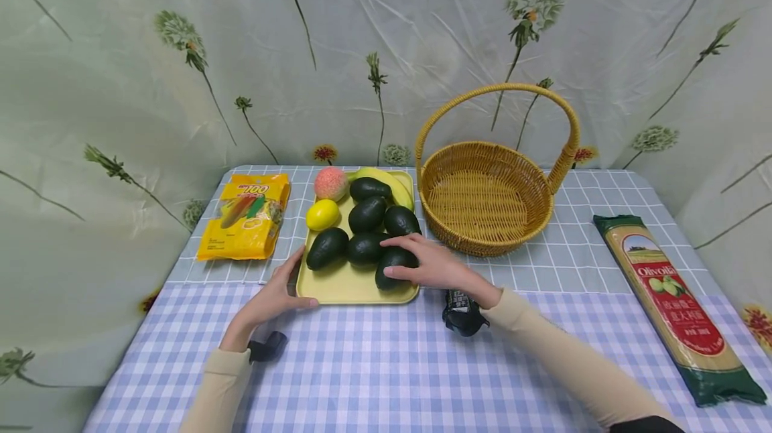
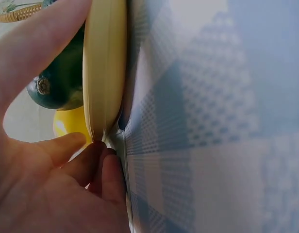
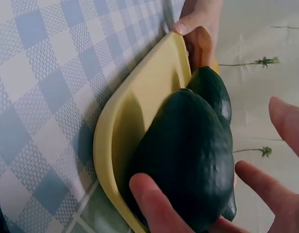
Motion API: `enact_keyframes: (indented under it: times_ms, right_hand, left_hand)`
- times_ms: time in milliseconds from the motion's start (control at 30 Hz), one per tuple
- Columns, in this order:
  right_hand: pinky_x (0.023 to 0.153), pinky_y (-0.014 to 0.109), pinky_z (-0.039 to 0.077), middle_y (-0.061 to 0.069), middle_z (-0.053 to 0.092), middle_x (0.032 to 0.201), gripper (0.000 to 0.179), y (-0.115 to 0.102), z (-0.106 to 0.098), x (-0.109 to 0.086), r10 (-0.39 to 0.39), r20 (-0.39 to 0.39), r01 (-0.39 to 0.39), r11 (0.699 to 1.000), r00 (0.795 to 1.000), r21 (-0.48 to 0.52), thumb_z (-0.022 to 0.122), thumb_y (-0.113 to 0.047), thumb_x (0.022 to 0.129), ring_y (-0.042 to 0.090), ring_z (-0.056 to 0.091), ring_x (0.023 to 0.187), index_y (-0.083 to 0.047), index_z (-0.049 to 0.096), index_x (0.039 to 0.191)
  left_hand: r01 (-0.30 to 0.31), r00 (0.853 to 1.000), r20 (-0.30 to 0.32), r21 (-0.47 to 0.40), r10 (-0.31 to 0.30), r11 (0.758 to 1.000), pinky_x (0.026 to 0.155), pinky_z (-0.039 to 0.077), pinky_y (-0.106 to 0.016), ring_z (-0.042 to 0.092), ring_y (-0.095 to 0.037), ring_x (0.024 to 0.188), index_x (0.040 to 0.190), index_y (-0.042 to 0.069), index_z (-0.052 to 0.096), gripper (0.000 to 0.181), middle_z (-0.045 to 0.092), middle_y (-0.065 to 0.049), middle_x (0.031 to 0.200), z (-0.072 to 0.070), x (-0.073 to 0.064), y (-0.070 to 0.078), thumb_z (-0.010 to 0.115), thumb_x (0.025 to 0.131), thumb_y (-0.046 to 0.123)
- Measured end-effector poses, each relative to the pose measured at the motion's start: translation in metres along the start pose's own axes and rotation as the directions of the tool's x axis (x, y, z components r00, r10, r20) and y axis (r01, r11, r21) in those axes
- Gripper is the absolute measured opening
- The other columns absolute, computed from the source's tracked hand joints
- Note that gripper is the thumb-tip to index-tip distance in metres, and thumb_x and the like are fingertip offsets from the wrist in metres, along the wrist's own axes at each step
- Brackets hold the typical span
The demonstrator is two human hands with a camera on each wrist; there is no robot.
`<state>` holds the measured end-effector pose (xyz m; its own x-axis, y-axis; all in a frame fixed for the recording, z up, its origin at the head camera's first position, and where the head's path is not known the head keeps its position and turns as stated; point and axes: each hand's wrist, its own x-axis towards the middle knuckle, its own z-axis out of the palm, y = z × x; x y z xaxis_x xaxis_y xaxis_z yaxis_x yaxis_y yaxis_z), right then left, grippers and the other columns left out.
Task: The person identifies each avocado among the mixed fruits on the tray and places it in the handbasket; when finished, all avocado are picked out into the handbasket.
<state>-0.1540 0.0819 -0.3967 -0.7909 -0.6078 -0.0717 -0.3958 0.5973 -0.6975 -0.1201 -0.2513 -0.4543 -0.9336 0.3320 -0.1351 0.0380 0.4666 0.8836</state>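
Note:
A yellow tray (image 1: 326,292) holds several dark green avocados, a yellow lemon (image 1: 322,215), a pink-orange peach (image 1: 331,183) and a banana (image 1: 395,186). My left hand (image 1: 274,297) holds the tray's near-left corner, thumb along the front edge and fingers (image 2: 74,143) at the left side. Over the near-right avocado (image 1: 398,269) spreads my right hand (image 1: 431,263). Its thumb (image 3: 149,194) touches this avocado's near side; the other fingers are splayed around the far side, two of them standing off the skin in the right wrist view.
A wicker basket (image 1: 482,244) with a tall handle stands right of the tray. At the left lies a yellow snack bag (image 1: 244,218), and at the far right a pasta packet (image 1: 675,299). A black package (image 1: 463,316) sits under my right wrist. Behind the table hangs a dandelion-print curtain (image 1: 386,31).

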Motion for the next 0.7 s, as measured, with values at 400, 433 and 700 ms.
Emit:
enact_keyframes:
  times_ms: [400, 433, 700]
  right_hand:
    - [0.086, 0.044, 0.045, 0.005, 0.047, 0.13, 0.035, -0.002, 0.013, -0.002, -0.022, -0.084, 0.024, 1.0, 0.996, 0.016, 0.065, -0.039, 0.09, 0.028, 0.056, 0.103, -0.021, 0.061, 0.12]
    - [0.087, 0.044, 0.045, 0.005, 0.046, 0.13, 0.034, -0.002, 0.012, -0.003, -0.031, -0.082, 0.034, 0.999, 0.996, 0.039, 0.066, -0.038, 0.09, 0.027, 0.055, 0.106, -0.021, 0.061, 0.12]
    - [0.085, 0.04, 0.046, 0.012, 0.04, 0.14, 0.032, 0.004, -0.013, -0.013, -0.154, -0.048, 0.161, 0.953, 0.987, 0.258, 0.065, -0.023, 0.092, 0.025, 0.042, 0.123, -0.015, 0.057, 0.122]
  left_hand:
    - [0.03, 0.999, -0.021, 0.094, -0.029, 0.995, 0.108, 0.007, -0.062, 0.008, -0.045, 0.139, 0.152, -0.001, 0.012, 0.11, 0.012, -0.026, 0.154, -0.001, 0.0, -0.001, 0.085, 0.073, 0.021]
    - [0.032, 0.999, -0.022, 0.097, -0.03, 0.995, 0.108, 0.007, -0.063, 0.008, -0.046, 0.139, 0.152, -0.001, 0.012, 0.11, 0.012, -0.026, 0.154, -0.001, 0.0, -0.001, 0.085, 0.073, 0.022]
    - [0.038, 0.999, -0.031, 0.1, -0.035, 0.994, 0.108, 0.007, -0.063, 0.008, -0.045, 0.138, 0.152, 0.0, 0.013, 0.11, 0.012, -0.026, 0.155, -0.001, 0.0, -0.002, 0.085, 0.072, 0.022]
